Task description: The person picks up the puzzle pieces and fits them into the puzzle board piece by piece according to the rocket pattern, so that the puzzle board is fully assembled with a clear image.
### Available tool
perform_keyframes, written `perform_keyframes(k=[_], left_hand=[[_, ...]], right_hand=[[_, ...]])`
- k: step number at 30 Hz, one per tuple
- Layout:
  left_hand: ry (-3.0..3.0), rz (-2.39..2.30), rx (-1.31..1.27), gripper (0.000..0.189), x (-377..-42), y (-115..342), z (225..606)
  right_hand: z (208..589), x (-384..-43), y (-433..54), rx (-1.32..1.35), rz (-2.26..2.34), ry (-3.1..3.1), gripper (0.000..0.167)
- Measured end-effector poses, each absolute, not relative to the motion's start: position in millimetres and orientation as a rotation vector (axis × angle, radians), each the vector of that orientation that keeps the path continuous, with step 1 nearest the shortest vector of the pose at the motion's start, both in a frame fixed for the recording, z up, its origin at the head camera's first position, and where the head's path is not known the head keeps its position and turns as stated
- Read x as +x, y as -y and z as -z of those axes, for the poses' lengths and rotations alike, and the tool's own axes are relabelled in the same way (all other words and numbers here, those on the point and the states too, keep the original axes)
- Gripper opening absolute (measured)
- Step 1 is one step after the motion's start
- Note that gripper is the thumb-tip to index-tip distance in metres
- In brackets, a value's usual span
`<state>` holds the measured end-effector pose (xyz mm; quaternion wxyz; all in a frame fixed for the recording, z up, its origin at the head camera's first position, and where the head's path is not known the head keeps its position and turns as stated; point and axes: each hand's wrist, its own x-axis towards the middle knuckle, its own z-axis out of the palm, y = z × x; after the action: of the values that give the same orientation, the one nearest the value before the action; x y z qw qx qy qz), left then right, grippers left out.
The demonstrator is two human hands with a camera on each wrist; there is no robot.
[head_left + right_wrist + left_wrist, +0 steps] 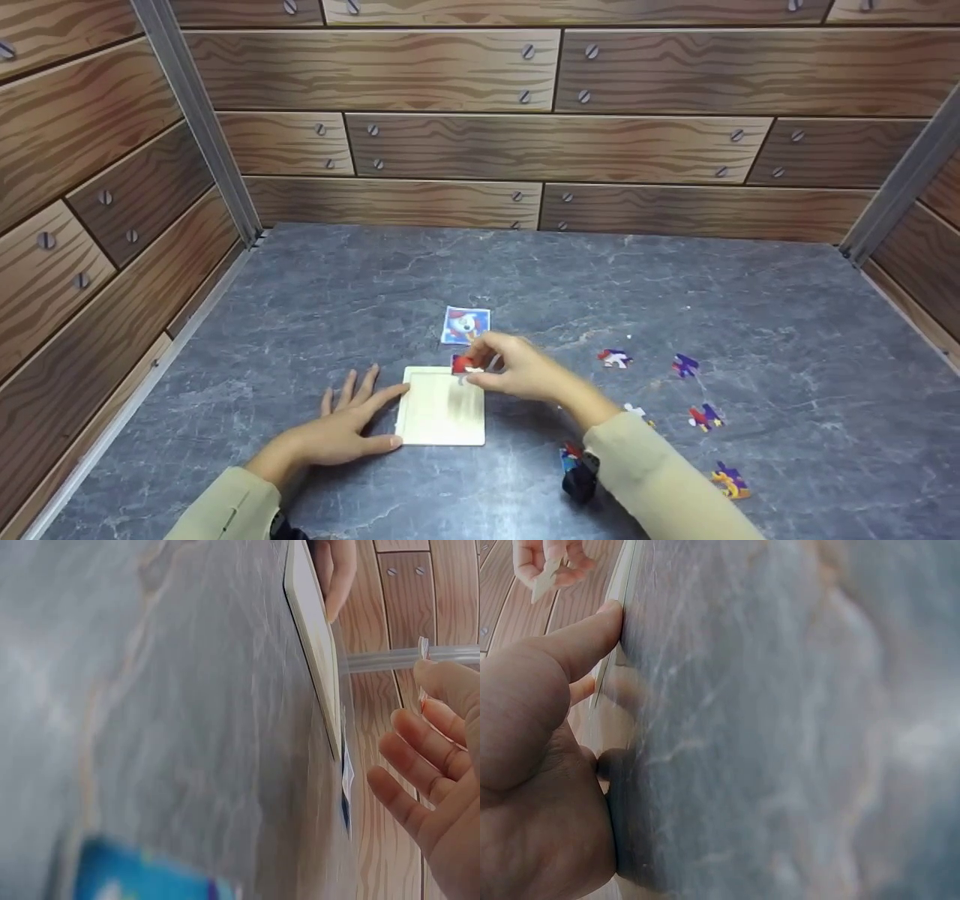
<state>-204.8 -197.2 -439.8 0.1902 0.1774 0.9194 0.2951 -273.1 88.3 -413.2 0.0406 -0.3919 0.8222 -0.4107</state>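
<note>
A pale wooden puzzle board (439, 412) with a raised rim lies on the table. My left hand (337, 431) rests beside it, fingers spread, with thumb and forefinger touching its left edge. Over the board's upper right corner, my right hand (521, 371) pinches a red and purple jigsaw piece (460, 364) between thumb and forefinger. In the right wrist view the piece (424, 649) appears edge-on above the board (315, 645), the other fingers loosely bent. The left wrist view catches the piece's plain pale back (545, 581).
A small picture card (465, 322) of a cartoon dog lies just beyond the board. Several loose jigsaw pieces lie to the right, among them a purple one (685, 365) and a purple and yellow one (730, 480). Another piece (568, 456) is partly hidden by the right wrist strap.
</note>
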Motion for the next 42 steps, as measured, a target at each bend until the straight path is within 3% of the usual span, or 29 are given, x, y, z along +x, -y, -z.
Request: perform_keyframes(k=[42], left_hand=[[-2.578, -0.861, 0.543, 0.072, -203, 198, 439]], right_hand=[[427, -274, -27, -1.121, 0.889, -2.697, 0.018]])
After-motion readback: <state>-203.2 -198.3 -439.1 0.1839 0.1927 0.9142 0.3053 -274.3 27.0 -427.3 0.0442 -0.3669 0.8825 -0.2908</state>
